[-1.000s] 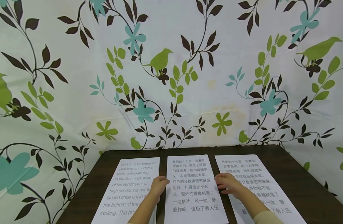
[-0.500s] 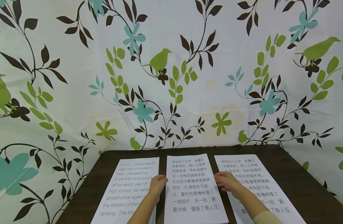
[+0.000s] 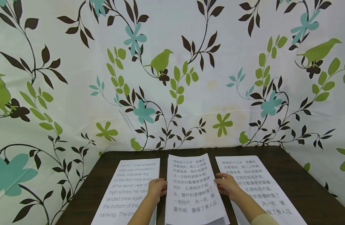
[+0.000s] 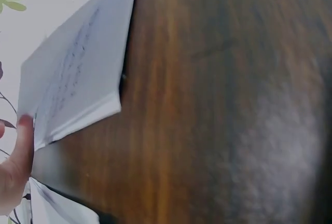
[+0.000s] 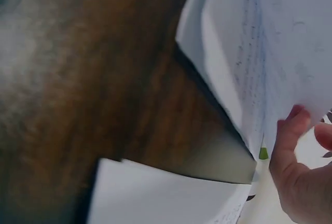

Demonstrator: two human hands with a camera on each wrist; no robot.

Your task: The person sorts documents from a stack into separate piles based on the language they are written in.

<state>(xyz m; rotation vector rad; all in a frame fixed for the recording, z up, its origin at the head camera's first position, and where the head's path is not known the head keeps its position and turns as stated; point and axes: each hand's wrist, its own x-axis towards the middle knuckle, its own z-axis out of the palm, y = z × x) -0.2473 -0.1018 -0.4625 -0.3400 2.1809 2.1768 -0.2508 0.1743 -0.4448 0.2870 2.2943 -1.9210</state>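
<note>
A printed sheet of paper (image 3: pixel 192 190) with Chinese text lies over the middle paper stack (image 3: pixel 221 221), bowed and raised off it at the near right corner. My left hand (image 3: pixel 157 188) grips the sheet's left edge, and my right hand (image 3: pixel 228 186) pinches its right edge. The right wrist view has fingertips against the lifted sheet (image 5: pixel 295 42), with a gap over the pages below. In the left wrist view, a finger (image 4: pixel 25 136) touches the paper's edge (image 4: pixel 72 68); the rest of that hand is mostly out of frame.
An English-text paper stack (image 3: pixel 124 193) lies to the left, partly behind my left forearm. To the right is another Chinese-text stack (image 3: pixel 259 184), partly covered by my right arm. All rest on a dark wooden table (image 3: pixel 310 184) against a patterned cloth (image 3: pixel 189 93).
The middle sheet has risen from its stack and now bows, its near edge separated from the pages below. Both hands have shifted slightly with its edges.
</note>
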